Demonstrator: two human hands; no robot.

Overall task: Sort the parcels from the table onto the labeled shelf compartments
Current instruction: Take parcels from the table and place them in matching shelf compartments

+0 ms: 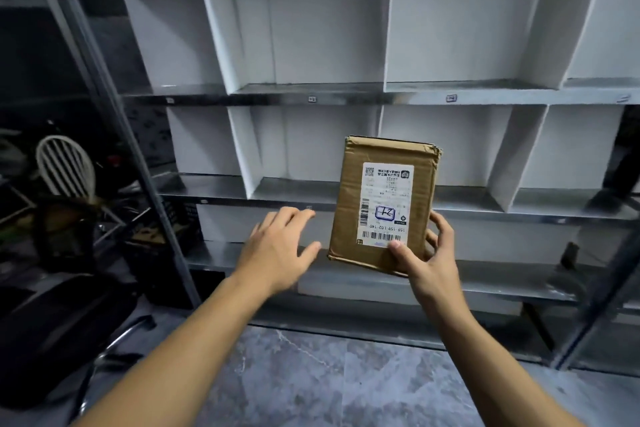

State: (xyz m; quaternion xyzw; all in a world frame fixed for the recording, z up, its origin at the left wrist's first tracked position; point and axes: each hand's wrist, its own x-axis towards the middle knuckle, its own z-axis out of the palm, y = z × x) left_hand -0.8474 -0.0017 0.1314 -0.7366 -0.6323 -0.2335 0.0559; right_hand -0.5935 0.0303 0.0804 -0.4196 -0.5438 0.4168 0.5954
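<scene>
A brown cardboard parcel (349, 204) is held upright in front of the shelf. Its white shipping label (385, 204) faces me upside down, with a number handwritten in a blue box. My right hand (427, 260) grips the parcel's lower right corner, thumb on the label's bottom edge. Just left of the parcel my left hand (280, 246) hovers with fingers spread, holding nothing. The metal shelf (346, 95) has white dividers forming compartments, all bare, with small labels (451, 98) on the shelf edges. The table is out of sight.
A metal upright post (114, 114) marks the shelf's left end. Beyond it, in the dark, stand a white slatted chair (65, 166) and dark clutter (62, 305). Grey marbled floor (311, 385) lies under my arms. A low white board (346, 288) leans under the bottom shelf.
</scene>
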